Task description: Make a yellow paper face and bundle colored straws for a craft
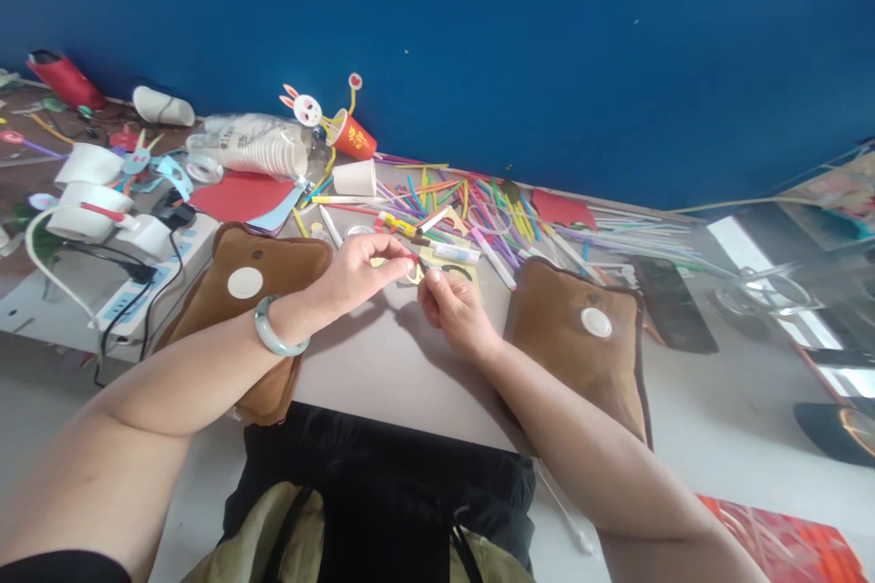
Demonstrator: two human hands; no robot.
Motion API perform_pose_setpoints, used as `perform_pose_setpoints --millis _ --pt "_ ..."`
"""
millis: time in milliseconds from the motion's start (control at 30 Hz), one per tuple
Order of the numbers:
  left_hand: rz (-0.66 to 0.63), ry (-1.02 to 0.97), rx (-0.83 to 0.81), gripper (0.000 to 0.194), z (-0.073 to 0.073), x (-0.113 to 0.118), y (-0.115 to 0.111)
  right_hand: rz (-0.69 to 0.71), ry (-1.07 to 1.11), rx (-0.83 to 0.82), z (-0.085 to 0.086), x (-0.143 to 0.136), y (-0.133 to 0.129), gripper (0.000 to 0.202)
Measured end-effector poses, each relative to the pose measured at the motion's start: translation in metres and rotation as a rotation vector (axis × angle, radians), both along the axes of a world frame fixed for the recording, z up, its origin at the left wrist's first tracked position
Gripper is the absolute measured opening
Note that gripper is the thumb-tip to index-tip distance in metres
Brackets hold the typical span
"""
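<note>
Near the middle of the table, my left hand (365, 269) pinches a small red piece (414, 261), perhaps paper, between thumb and fingers. My right hand (451, 305) is closed around what looks like a small pair of scissors (425, 265); the fingers hide most of it. Its short metal tip meets or nearly meets the red piece. Just beyond the hands lie a white marker (456, 252), a yellow marker (397, 224) and a pink-and-white marker (493, 259). Pale yellow paper scraps lie under the fingertips.
Brown cushions (236, 328) (571, 337) flank my arms. Behind lie colourful sticks (437, 191), a white paper cup (355, 178), a red cup (352, 135) with a rabbit figure and bagged cups (250, 146). A power strip (147, 287) with cables stands left; a dark phone (674, 305) lies right.
</note>
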State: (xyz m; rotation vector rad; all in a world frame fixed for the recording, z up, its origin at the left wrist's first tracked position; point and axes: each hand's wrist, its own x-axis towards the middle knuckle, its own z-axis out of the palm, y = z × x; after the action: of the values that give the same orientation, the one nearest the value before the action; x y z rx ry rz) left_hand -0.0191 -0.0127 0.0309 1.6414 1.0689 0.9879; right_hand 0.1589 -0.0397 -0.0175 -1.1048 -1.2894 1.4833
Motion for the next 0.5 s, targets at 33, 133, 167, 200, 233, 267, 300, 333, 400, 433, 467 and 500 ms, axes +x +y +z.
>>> perform_pose_setpoints --millis 33,133,167,200,233,267,300,333,400,433,467,500 --pt "0.001 -0.003 0.001 0.016 0.0001 0.0000 0.0000 0.000 -0.005 0.001 0.0002 0.0001 0.0000 0.058" --pt "0.000 -0.010 0.000 0.016 0.0011 -0.0002 -0.0002 0.005 -0.009 0.000 0.0005 0.0001 -0.0001 0.058" --pt "-0.001 -0.011 -0.002 0.016 0.0015 -0.0003 -0.0003 0.004 -0.008 0.000 0.0006 0.0001 0.0000 0.058" --pt "0.000 -0.013 -0.004 0.016 0.0017 -0.0005 -0.0004 0.003 -0.007 0.000 0.0006 0.0000 0.0000 0.058" --pt "0.002 -0.017 -0.006 0.016 0.0019 -0.0006 -0.0005 0.001 -0.005 -0.001 0.0005 -0.0001 0.0001 0.058" --pt "0.007 -0.022 -0.007 0.016 0.0019 -0.0007 -0.0006 -0.001 -0.002 -0.002 0.0003 -0.0002 0.0001 0.058" --pt "0.013 -0.026 -0.009 0.016 0.0018 -0.0008 -0.0008 -0.002 0.001 -0.004 0.0001 -0.0003 0.0002 0.058" --pt "0.017 -0.029 -0.011 0.016 0.0016 -0.0008 -0.0010 -0.002 0.006 -0.006 -0.0002 -0.0003 0.0003 0.058" --pt "0.016 -0.026 -0.015 0.016 0.0009 -0.0005 -0.0014 -0.002 0.017 -0.010 -0.0005 -0.0004 0.0003 0.058" --pt "0.008 -0.022 -0.016 0.016 0.0006 -0.0002 -0.0015 -0.003 0.019 -0.011 -0.0006 -0.0004 0.0003 0.058" --pt "0.000 -0.019 -0.013 0.016 0.0002 0.0000 -0.0015 -0.002 0.018 -0.012 -0.0006 -0.0003 0.0002 0.059" --pt "-0.005 -0.015 -0.010 0.016 -0.0001 0.0003 -0.0015 -0.003 0.013 -0.012 -0.0005 -0.0002 0.0001 0.058"
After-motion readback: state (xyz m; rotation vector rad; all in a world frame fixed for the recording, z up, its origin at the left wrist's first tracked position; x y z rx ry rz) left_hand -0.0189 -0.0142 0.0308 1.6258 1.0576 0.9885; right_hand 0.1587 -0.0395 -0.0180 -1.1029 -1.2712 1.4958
